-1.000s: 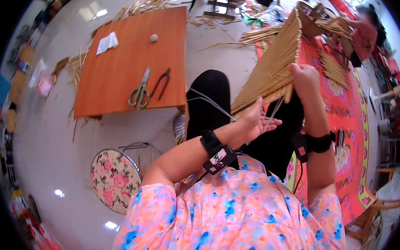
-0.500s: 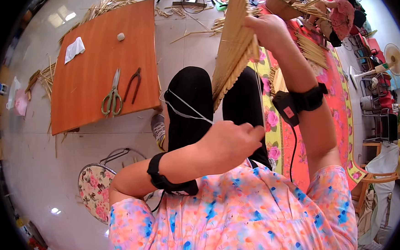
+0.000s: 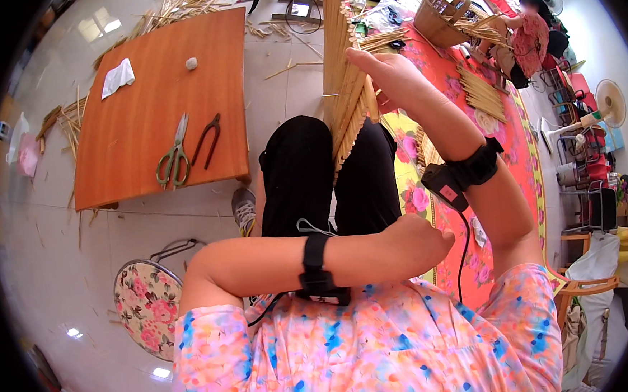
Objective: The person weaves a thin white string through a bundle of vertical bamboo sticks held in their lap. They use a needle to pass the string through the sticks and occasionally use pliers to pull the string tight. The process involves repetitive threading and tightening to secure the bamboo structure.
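A panel of pale straw-like stalks (image 3: pixel 345 86), bound side by side, stands on edge over my black-trousered knees. My right hand (image 3: pixel 385 73) is closed on its right edge, the thumb pressed on the near side. A thin light pin-like piece juts from the panel's left side. Low in front of my body, my left hand (image 3: pixel 425 245) makes a fist with its back toward me, hiding most of the fingers. A thin white cord (image 3: pixel 312 226) loops out from behind my left forearm; the half-second-old frame shows it running from this fist.
An orange-brown table (image 3: pixel 156 83) on my left carries scissors (image 3: pixel 173 158), pincers (image 3: pixel 205 140), a white cloth (image 3: pixel 117 78) and a small pale lump (image 3: pixel 191 63). Beyond a flowered mat (image 3: pixel 466 208) are a basket (image 3: pixel 441 19) and another person (image 3: pixel 530 43). A round flowered stool (image 3: pixel 148 307) stands left.
My left fist has moved right and down, away from the panel, and the cord loop over my knee has shrunk. My right hand and the panel have shifted slightly left and become more upright.
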`<state>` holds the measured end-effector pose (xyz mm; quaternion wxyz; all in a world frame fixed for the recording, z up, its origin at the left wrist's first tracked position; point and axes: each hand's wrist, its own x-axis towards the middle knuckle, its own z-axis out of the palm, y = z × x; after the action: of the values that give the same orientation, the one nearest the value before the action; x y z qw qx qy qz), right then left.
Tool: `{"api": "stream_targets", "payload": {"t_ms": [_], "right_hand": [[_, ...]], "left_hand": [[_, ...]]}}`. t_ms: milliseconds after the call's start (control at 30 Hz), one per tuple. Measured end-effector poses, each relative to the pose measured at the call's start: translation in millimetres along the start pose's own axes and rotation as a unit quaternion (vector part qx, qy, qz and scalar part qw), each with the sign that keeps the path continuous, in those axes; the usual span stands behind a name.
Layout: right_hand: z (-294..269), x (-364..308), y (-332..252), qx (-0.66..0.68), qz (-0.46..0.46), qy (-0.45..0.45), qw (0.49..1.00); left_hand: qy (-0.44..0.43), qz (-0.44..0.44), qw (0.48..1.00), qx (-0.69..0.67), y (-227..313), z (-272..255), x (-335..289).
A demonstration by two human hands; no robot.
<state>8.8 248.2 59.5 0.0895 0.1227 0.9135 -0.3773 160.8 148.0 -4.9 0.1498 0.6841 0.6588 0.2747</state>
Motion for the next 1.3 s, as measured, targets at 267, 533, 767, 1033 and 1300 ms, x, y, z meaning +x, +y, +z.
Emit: {"api": "stream_targets", "payload": {"t_ms": [267, 533, 767, 1033, 1300], "right_hand": [[-17, -29, 4, 0.016, 0.045, -0.193, 0.98], [-85, -18, 129, 0.257, 0.067, -0.297, 0.917], [-73, 65, 233, 0.355, 0.148, -0.077, 0.92], [-1, 104, 235, -0.573, -0.035, 0.346, 0.742], [-7, 36, 30, 0.046, -0.17, 0.105, 0.979]], "left_hand": [[0.118, -0.089, 0.989, 0.002, -80, 76, 101], [0.167, -0.254, 0.934, 0.188, -66, 71, 57], [0.294, -0.081, 0.947, 0.102, -41, -44, -97], [0.35, -0.538, 0.752, 0.153, -217, -28, -279], [0.278, -0.615, 0.69, 0.261, -295, 41, -281]]}}
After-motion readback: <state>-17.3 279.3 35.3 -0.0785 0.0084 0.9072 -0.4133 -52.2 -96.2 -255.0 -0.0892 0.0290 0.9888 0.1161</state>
